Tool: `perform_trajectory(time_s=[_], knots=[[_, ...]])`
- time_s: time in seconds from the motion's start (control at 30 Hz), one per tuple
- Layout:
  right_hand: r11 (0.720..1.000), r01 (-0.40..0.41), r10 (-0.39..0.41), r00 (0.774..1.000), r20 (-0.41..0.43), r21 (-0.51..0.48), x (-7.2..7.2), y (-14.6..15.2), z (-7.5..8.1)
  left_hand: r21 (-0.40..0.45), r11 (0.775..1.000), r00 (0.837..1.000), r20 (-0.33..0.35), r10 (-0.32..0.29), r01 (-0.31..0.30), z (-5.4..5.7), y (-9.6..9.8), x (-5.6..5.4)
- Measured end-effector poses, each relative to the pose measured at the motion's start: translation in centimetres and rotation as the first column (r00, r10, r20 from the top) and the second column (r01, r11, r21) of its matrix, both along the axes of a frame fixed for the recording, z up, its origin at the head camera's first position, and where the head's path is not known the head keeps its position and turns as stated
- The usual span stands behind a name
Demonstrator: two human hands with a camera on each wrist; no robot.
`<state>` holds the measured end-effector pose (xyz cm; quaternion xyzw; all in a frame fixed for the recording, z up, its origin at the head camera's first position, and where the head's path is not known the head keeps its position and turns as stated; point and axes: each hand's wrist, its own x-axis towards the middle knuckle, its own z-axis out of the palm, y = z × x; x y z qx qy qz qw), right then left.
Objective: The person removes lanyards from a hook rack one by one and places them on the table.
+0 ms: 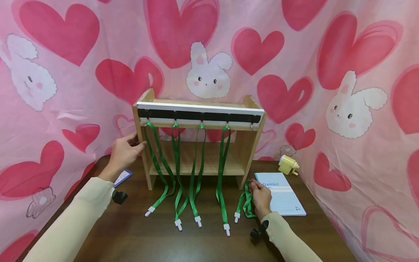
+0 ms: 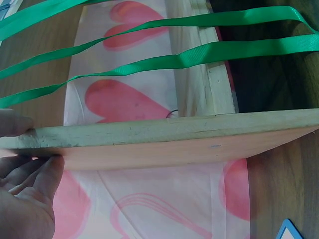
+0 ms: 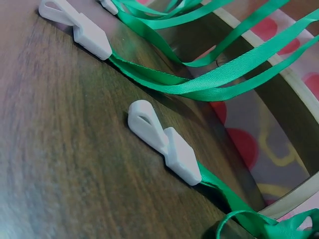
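A small wooden rack (image 1: 196, 156) stands on the table, a white-and-black strip with metal hooks along its top front. My left hand (image 1: 125, 151) grips the edge of its left side panel (image 2: 149, 134), thumb on one face and fingers on the other. Several green lanyards (image 1: 222, 160) hang from the hooks, their white plastic clips (image 1: 226, 229) lying on the table. With my right hand (image 1: 261, 198) I pinch another green lanyard (image 1: 247, 200), bunched beside the rack's right leg; its white clip (image 3: 169, 144) rests on the wood. The right wrist view does not show the hand itself.
A bare metal hook (image 1: 252, 126) is at the strip's right end. Right of my right hand lie a notebook (image 1: 284, 200) and, behind it, a yellow hand-cranked device (image 1: 287, 165). A blue-edged card (image 1: 123, 177) lies near my left forearm. Pink heart-patterned cloth surrounds the table.
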<state>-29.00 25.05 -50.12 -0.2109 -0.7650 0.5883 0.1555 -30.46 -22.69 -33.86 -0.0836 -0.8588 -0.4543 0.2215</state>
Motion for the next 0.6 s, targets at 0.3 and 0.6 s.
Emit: perform_trajectory(time_s=[0.3, 0.6], knots=[[1.0, -0.021, 0.021, 1.0, -0.016, 0.008, 0.1, 0.3, 0.3, -0.002, 1.0, 1.0, 0.007, 0.0, 0.0, 0.2, 0.1, 0.0], [0.997, -0.013, 0.005, 0.995, -0.095, -0.081, 0.1, 0.7, 1.5, 0.012, 1.0, 1.0, -0.016, 0.009, -0.009, 0.0, 0.1, -0.3]])
